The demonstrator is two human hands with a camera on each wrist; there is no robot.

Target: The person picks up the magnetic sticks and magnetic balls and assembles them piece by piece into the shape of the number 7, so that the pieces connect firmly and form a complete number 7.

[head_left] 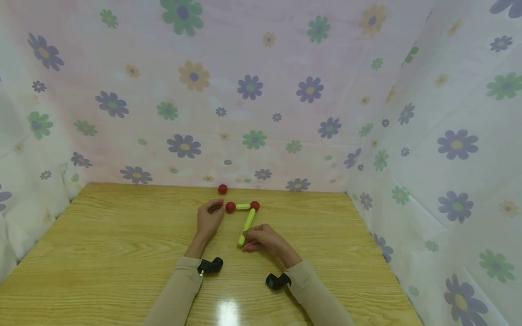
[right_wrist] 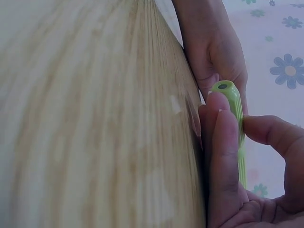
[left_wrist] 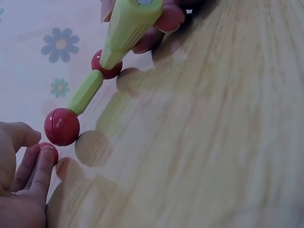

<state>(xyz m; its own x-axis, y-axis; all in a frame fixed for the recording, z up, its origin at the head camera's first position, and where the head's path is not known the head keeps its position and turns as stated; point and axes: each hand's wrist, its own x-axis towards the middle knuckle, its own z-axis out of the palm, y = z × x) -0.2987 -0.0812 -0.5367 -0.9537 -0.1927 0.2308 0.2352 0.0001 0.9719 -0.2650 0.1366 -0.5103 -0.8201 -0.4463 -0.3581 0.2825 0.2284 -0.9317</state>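
Two red balls are joined by a short yellow-green rod (head_left: 243, 206): the left ball (head_left: 230, 207) and the corner ball (head_left: 254, 205). From the corner ball a longer yellow-green rod (head_left: 249, 220) runs toward the person. My right hand (head_left: 265, 237) pinches this long rod near its near end, where a dark round spot shows in the right wrist view. Just left of the left ball (left_wrist: 61, 127) is my left hand (head_left: 210, 219), its fingers loosely bent and the thumb apart from them, with nothing gripped. Its fingertips partly cover another red ball (left_wrist: 51, 151) in the left wrist view.
A loose red ball (head_left: 222, 189) sits at the back edge of the wooden table (head_left: 122, 253), beyond my left hand. Flower-printed curtains (head_left: 253, 113) stand behind the table and along its sides. Black camera mounts (head_left: 211, 265) are on both wrists.
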